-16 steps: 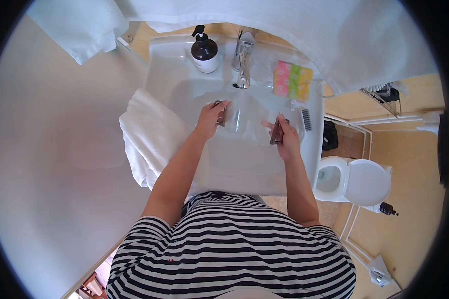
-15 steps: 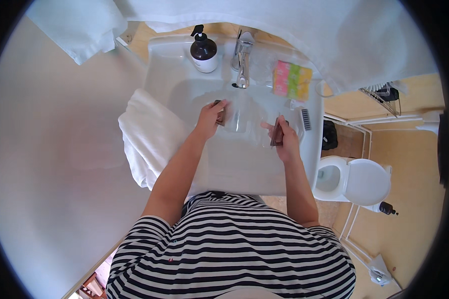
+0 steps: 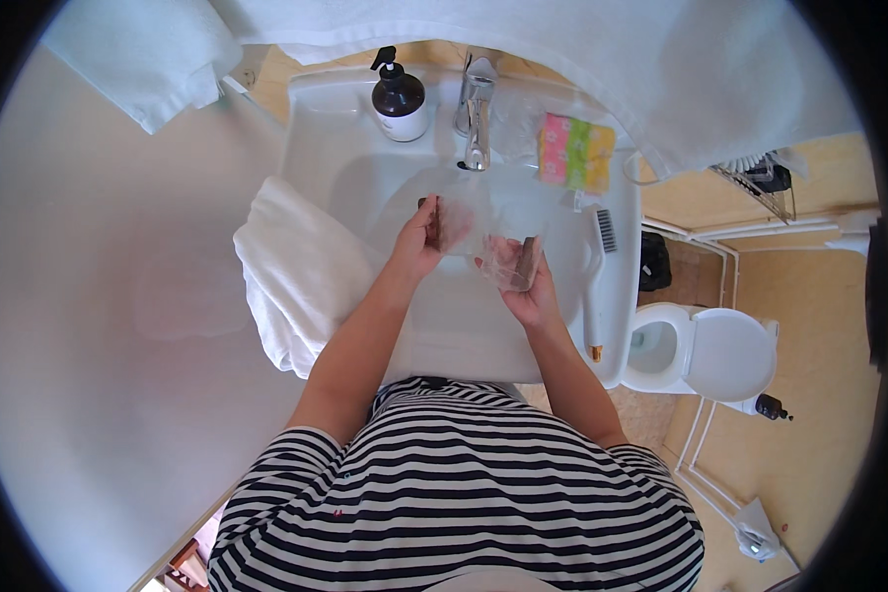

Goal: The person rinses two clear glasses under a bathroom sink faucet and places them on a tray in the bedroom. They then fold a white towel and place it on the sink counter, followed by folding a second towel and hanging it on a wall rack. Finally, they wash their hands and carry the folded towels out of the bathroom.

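Observation:
Over the white sink [image 3: 444, 326], my left hand [image 3: 416, 245] grips the brown edge of a clear, see-through piece [image 3: 461, 225], perhaps a plastic container. A second clear piece [image 3: 503, 270] with a brown strip is in my right hand [image 3: 535, 300], whose fingers show through it. The two pieces are close together, the right one lower and nearer me. I cannot tell whether they touch. Above them is the chrome faucet [image 3: 478, 128]. A white-handled brush [image 3: 598, 281] with dark bristles lies on the sink's right rim, beside my right hand.
A dark pump bottle [image 3: 400, 99] stands at the sink's back left. Right of the faucet lies a pink, green and yellow sponge pack [image 3: 576, 153]. A white towel [image 3: 296, 276] drapes over the left rim. Beyond the right side is a toilet [image 3: 725, 355] with its lid raised.
My right hand has moved left and slightly toward me, bringing its clear piece closer to the left one and turning it. More of the brush handle now shows. My left hand has barely moved.

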The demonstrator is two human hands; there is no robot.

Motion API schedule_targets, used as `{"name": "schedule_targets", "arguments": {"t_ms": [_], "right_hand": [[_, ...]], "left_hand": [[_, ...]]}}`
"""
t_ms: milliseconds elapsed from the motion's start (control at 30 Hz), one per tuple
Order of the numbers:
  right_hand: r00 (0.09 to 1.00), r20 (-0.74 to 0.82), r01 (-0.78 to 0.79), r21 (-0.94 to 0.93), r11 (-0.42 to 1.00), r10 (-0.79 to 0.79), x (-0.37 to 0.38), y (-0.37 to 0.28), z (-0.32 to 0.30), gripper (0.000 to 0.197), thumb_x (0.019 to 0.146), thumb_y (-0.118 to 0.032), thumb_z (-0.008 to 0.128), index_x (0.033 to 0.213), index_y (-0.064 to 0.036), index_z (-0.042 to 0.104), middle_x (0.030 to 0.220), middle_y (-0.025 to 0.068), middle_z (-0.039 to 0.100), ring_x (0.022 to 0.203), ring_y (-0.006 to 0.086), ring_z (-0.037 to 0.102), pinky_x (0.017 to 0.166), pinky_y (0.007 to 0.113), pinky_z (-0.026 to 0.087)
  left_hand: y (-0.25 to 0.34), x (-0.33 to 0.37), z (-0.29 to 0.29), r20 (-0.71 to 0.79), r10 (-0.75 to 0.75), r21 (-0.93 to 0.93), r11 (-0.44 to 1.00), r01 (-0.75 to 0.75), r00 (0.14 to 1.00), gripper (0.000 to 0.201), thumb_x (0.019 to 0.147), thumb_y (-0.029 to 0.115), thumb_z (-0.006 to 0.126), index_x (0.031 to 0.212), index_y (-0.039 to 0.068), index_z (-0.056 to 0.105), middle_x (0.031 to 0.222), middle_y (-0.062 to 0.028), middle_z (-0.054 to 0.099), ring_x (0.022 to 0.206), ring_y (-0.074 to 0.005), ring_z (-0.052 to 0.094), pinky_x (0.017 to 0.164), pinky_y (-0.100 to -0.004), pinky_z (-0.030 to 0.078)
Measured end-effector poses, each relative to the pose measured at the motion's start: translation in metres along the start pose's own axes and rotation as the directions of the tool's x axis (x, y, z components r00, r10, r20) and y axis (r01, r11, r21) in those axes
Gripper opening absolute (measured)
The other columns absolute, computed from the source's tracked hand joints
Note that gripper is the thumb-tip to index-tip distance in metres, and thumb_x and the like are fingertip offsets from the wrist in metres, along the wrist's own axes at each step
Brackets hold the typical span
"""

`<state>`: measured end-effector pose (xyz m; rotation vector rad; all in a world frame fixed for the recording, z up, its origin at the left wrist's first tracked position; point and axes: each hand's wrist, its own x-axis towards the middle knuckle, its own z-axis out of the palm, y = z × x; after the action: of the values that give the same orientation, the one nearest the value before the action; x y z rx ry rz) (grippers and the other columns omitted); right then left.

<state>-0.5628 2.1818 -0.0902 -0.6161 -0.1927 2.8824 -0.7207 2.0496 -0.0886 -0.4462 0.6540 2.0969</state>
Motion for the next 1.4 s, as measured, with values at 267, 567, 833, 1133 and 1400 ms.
{"name": "schedule_targets", "arguments": {"t_ms": [267, 567, 833, 1133, 1400], "right_hand": [[0.999, -0.049, 0.006, -0.044, 0.999, -0.008, 0.005, 0.008, 0.007, 0.046, 0.095, -0.046, 0.044, 0.108, -0.0047, 0.06, 0.128, 0.0104, 0.053, 0.122, 0.0265, 0.046, 0.103, 0.049, 0.035], [1.0, -0.015, 0.002, -0.018, 1.0, -0.003, 0.034, 0.025, -0.003, 0.057, 0.096, -0.048, 0.038, 0.136, -0.008, 0.039, 0.136, 0.0072, 0.045, 0.128, 0.0286, 0.038, 0.108, 0.052, 0.026], [0.999, -0.038, 0.022, -0.153, 0.988, -0.028, 0.027, 0.015, -0.007, 0.047, 0.096, -0.044, 0.042, 0.122, -0.0067, 0.052, 0.132, 0.0072, 0.049, 0.121, 0.0228, 0.043, 0.102, 0.045, 0.034], [0.857, 0.021, 0.026, -1.0, 0.002, -0.515, -0.026, -0.045, 0.017, 0.029, 0.089, -0.024, 0.063, 0.104, 0.0007, 0.065, 0.092, 0.0045, 0.065, 0.074, 0.0089, 0.054, 0.065, 0.022, 0.042], [0.876, 0.011, -0.018, -0.998, -0.056, -0.482, -0.057, -0.039, 0.048, 0.034, 0.087, -0.022, 0.065, 0.114, -0.0014, 0.063, 0.083, 0.0075, 0.067, 0.073, 0.0113, 0.062, 0.066, 0.024, 0.049]], "left_hand": [[0.005, -0.008, -0.01, 0.192, -0.049, 0.025, 0.999, 0.045, 0.98, 0.043, 0.096, 0.037, 0.048, 0.065, 0.008, 0.056, 0.057, 0.0003, 0.051, 0.064, -0.0127, 0.053, 0.072, -0.0289, 0.047], [-0.004, -0.015, -0.002, 0.034, 0.07, 0.013, 0.997, -0.071, 0.997, 0.041, 0.096, 0.041, 0.044, 0.079, 0.008, 0.061, 0.059, 0.0024, 0.051, 0.066, -0.0122, 0.054, 0.07, -0.0273, 0.046], [0.002, -0.024, -0.005, 0.05, 0.07, 0.068, 0.995, -0.073, 0.996, 0.028, 0.09, 0.029, 0.058, 0.104, 0.005, 0.061, 0.063, 0.0037, 0.05, 0.069, -0.0128, 0.055, 0.07, -0.0266, 0.045], [0.008, -0.021, -0.001, 0.074, 0.159, 0.197, 0.965, -0.171, 0.984, 0.035, 0.088, 0.021, 0.061, 0.117, 0.002, 0.055, 0.076, 0.0034, 0.049, 0.076, -0.0089, 0.05, 0.07, -0.024, 0.04], [-0.005, -0.02, -0.009, 0.128, 0.126, 0.338, 0.927, -0.163, 0.984, 0.061, 0.088, 0.016, 0.059, 0.139, -0.002, 0.031, 0.086, 0.0011, 0.054, 0.077, -0.0085, 0.05, 0.074, -0.0242, 0.039]]}}
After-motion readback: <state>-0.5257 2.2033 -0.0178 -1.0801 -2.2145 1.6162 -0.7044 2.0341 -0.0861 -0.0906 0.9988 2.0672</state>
